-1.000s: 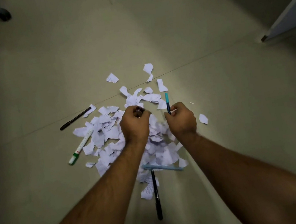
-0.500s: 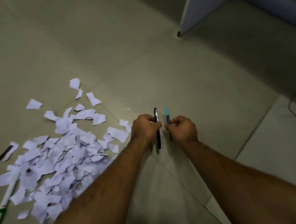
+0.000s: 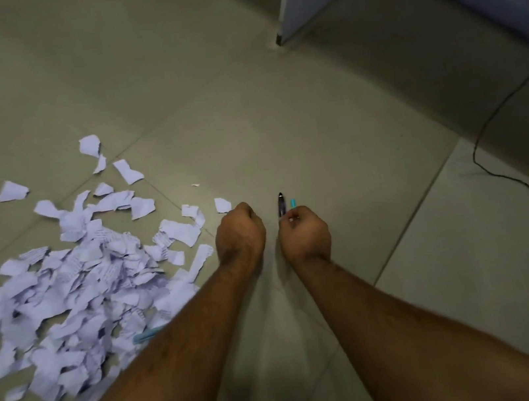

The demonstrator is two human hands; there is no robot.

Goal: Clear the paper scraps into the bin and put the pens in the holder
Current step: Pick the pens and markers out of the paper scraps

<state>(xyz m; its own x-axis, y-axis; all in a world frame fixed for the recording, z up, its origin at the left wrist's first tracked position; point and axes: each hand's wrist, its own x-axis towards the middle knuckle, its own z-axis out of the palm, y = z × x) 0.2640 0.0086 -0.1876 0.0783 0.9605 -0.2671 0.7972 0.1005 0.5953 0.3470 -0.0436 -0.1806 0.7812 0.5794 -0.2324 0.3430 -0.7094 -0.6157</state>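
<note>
The tiled floor (image 3: 276, 111) carried the paper scraps (image 3: 89, 283), heaped at nine o'clock from both hands. The left hand (image 3: 240, 235) was a closed fist holding nothing visible. The right hand (image 3: 305, 235) gripped a black pen (image 3: 281, 204) and a teal pen (image 3: 293, 203), tips toward twelve o'clock.

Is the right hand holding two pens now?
Yes, the right hand grips a dark pen and a teal pen together.
</note>
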